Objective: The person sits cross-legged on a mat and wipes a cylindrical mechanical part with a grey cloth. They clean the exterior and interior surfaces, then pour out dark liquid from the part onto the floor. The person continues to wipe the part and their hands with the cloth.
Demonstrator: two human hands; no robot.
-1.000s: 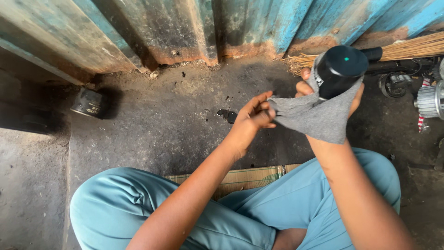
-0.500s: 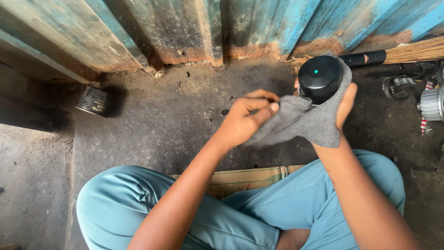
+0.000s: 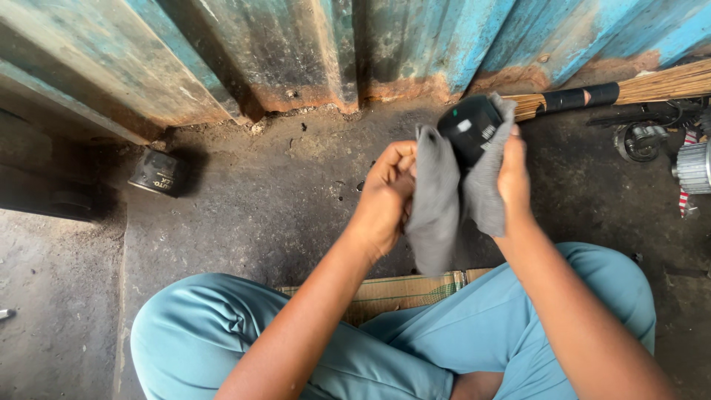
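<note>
Right hand [image 3: 512, 174] clamped on black canister [image 3: 468, 130] through grey cloth [image 3: 437, 200], fingers wrapped round its side. Left hand [image 3: 386, 194] closed on cloth's hanging fold, just left of canister. Both forearms raised over crossed legs, canister held off the floor. Second dark canister [image 3: 157, 172] on floor [image 3: 281, 215], well left of held canister; broom [image 3: 629, 89] right of it by corrugated wall [image 3: 296, 44].

Black canister [image 3: 469, 127]: lower body wrapped in grey cloth [image 3: 435, 200], only top end shows. Right hand [image 3: 513, 178]: palm and fingertips behind cloth. Left hand [image 3: 386, 194]: fingertips buried in cloth fold. Broom [image 3: 652, 83]: cut off at right edge. Metal parts [image 3: 695, 167] at right edge: cropped, kind unclear. Second canister [image 3: 157, 172] by wall: half in shadow.
</note>
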